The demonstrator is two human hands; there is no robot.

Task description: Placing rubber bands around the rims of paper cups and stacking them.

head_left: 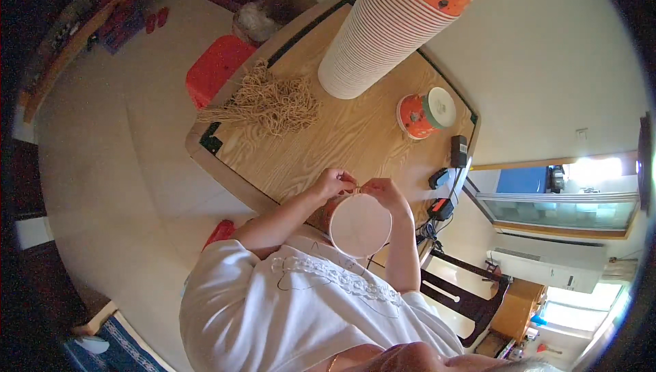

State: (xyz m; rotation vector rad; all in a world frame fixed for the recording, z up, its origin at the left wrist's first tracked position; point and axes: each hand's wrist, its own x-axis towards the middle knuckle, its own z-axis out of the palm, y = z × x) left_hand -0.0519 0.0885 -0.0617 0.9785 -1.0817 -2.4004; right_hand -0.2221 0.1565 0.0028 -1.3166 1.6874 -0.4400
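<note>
Nearer to the person than the tall cup stack (372,44), the left hand (335,184) and right hand (385,194) both pinch the edge of a paper tub (361,227). Left of the stack, a bin (290,7) contains something pale; rightward is an orange tub (413,116).

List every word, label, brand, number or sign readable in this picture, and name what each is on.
None can be read.
Black box at the table's right: pale label, too small.
White appliance at far right: tiny dark marks, too small.
Tall stack of containers: printed pictures on orange; any lettering too small.
Orange-and-green container beyond the hands: print too small.
Round pale container base: no lettering shows.
</note>
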